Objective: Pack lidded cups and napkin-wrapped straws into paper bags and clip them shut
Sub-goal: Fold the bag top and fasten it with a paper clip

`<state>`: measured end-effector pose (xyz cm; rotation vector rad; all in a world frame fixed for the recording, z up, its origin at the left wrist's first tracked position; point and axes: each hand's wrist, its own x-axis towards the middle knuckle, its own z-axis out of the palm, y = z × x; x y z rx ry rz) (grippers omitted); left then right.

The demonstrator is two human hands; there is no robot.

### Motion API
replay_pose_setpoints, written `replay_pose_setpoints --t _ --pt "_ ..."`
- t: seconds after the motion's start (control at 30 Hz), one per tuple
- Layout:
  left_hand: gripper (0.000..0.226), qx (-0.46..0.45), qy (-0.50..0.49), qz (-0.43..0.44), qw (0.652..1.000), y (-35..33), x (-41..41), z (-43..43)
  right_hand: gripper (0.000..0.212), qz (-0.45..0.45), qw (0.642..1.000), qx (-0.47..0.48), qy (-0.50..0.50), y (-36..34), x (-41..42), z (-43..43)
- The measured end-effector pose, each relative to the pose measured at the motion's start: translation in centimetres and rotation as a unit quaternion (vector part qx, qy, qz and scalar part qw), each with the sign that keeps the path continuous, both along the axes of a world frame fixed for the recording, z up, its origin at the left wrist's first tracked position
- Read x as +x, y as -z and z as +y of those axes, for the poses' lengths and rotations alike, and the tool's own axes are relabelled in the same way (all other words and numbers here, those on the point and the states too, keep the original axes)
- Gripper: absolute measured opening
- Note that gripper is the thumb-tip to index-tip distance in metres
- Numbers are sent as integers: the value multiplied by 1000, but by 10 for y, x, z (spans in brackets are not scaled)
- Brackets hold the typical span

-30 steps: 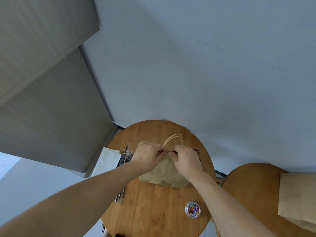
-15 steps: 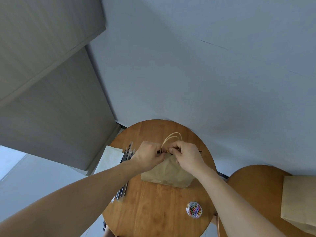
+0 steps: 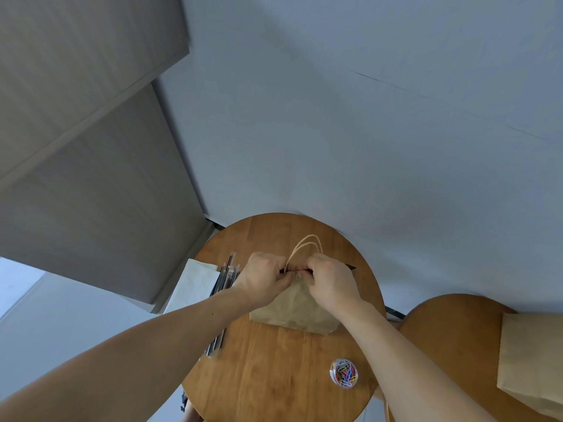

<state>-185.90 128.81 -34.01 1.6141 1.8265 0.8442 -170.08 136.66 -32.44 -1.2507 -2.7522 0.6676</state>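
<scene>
A brown paper bag [image 3: 297, 310] stands on the round wooden table [image 3: 274, 370], its twine handles [image 3: 306, 246] sticking up behind my hands. My left hand [image 3: 263, 277] and my right hand [image 3: 330, 280] both pinch the bag's closed top edge, fingertips meeting in the middle. Whether a clip sits between the fingers is hidden. A round clear tub of coloured paper clips [image 3: 343, 373] sits at the table's front right. Several wrapped dark straws [image 3: 225, 278] lie at the left of the bag, beside white napkins [image 3: 190, 287].
A second round wooden table [image 3: 451, 324] stands to the right with another brown paper bag [image 3: 533, 360] on it. A grey cabinet [image 3: 91, 178] fills the left, and a pale wall rises behind the tables.
Both hands have stayed on the bag's top edge, with only small finger shifts. The view has drifted slightly.
</scene>
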Motion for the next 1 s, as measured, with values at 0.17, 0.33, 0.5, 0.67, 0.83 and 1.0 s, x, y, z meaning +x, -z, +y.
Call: replay_pose_setpoints --t 0.17,0.33,0.5,0.67,0.83,1.0 --pt "20 8 2 10 1000 4 3 -1 21 -38 999 17 -30 1 2 -2" --pt "20 2 3 21 1000 7 8 -1 23 -69 995 42 -53 1 4 -2" --pt "23 13 2 26 1000 6 7 -3 22 -57 995 59 -48 2 3 -6" --pt "12 -5 21 68 997 0 5 0 21 -4 998 55 -29 1 14 -11" --pt "11 -65 44 58 995 -13 -9 3 15 198 978 66 -2 -12 35 -16" --pt "42 -171 36 56 983 -9 -27 -6 40 184 975 101 78 -6 71 -13"
